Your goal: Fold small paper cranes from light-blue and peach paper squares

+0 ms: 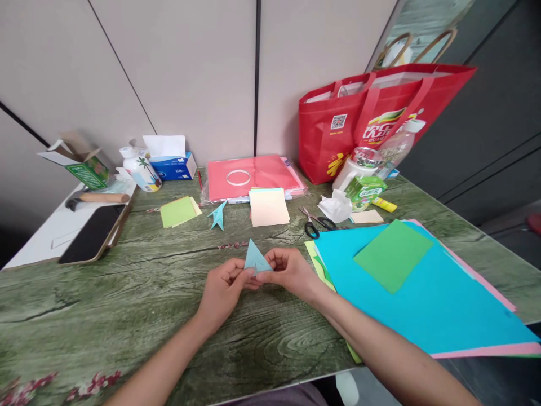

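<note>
"Where's the folded light-blue paper (256, 259)?"

"Over the wood-grain table (147, 299), between left hand (224, 285) and right hand (292, 273), both pinching its lower edge with thumb and fingers."

"What might go wrong?"

"Uneven thumb pressure could skew a crease; pulling outward might tear it."

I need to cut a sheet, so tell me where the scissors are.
In the head view, the scissors lie on the table right of centre, between the peach paper stack and the crumpled white tissue, beyond the right hand.

Red bag (355, 125) behind clear bottle (396, 148); phone (93, 234) near hammer (103, 197)
</note>
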`<state>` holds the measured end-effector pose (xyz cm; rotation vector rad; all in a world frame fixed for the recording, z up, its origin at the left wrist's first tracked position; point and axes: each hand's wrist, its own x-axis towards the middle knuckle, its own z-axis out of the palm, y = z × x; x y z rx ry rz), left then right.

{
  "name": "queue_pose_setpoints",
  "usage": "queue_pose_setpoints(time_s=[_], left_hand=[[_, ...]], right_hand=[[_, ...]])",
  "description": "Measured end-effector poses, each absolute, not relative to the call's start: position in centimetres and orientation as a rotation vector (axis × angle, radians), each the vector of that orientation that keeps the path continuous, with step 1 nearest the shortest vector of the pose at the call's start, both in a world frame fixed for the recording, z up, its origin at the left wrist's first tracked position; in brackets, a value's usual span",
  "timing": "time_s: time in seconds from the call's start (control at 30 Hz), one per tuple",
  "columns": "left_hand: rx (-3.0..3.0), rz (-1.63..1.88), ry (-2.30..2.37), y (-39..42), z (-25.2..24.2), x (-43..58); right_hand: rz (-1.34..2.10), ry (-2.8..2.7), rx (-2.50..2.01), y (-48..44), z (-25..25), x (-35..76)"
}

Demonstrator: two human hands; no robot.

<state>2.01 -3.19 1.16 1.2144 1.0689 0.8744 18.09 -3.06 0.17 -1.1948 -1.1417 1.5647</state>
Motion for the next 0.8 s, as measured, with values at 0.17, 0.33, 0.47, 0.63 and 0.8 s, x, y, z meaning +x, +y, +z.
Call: queue_pose_setpoints(time_s=[0.17, 0.33, 0.47, 0.63, 0.8], left_hand=[[1.257, 0.772, 1.019, -3.04, 1.24, 1.94], [1.419, 0.817, 1.079, -2.86, 1.16, 1.84], [1.439, 0.884, 1.057, -2.67, 1.17, 1.62], [1.367, 0.877, 1.092, -2.57, 1.30, 1.47], [1.298, 0.844, 1.065, -2.56, 1.55, 1.52]], right_hand=[[1.578, -1.135, -1.206, -3.05, 0.09, 18.19], [1.592, -1.125, -1.201, -2.96, 0.03, 18.19], [1.626, -1.122, -1.168, -2.82, -0.01, 18.31], [1.645, -1.099, -1.106, -2.81, -0.08, 18.39], [1.552, -1.172, -1.154, -2.89, -0.12, 18.40]])
